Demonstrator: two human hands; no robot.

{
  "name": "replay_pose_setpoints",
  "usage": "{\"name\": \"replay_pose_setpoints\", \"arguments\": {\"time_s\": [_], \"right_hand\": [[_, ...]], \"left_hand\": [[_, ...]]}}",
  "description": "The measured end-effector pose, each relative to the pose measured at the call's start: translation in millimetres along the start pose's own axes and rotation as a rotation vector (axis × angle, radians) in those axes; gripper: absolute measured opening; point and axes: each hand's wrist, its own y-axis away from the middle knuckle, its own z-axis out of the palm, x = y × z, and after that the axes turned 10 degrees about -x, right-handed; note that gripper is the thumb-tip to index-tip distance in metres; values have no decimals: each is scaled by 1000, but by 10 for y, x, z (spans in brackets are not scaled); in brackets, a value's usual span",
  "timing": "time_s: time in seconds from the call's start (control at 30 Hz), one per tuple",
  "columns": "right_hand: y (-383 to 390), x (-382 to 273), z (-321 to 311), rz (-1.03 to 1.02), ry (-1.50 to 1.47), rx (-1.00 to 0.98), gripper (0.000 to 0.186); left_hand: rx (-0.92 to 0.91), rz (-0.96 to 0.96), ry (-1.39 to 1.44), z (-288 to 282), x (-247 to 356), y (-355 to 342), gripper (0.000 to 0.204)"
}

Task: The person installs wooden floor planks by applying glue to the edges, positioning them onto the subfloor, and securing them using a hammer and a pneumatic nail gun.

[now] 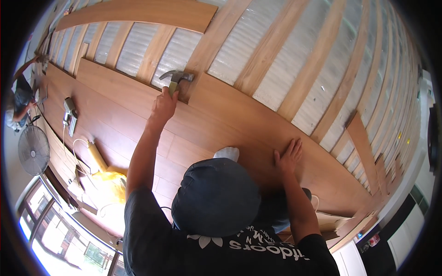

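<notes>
My left hand (164,106) is closed round the handle of a claw hammer (176,77), whose metal head lies near the left end of a brown floorboard (248,108). The hammer's claw points left and its striking face points right, toward that board end. Whether the face touches the wood I cannot tell. On the same board, farther right, my right hand (289,158) rests flat with its fingers spread. Another floorboard (115,78) lies to the left in the same row, with a gap between the two. Finished brown flooring (152,124) stretches on the near side.
Ahead run wooden battens (308,73) with silvery sheeting between them. A loose board (138,14) lies across them at the far left, a shorter board (361,133) at right. To the left are a nail gun (70,115), a fan (33,150), a yellow bag (113,181) and another person (22,99).
</notes>
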Motion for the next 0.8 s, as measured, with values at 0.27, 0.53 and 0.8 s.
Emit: {"name": "replay_pose_setpoints", "arguments": {"time_s": [0.27,0.53,0.8], "right_hand": [[0,1,-8,-25,10,62,102],[18,-42,28,-19,22,104,102],[27,14,-78,62,-40,19,103]], "left_hand": [[60,35,-87,71,-97,14,39],[82,102,-66,-8,-244,28,44],[30,541,-94,-627,1901,-1246,39]]}}
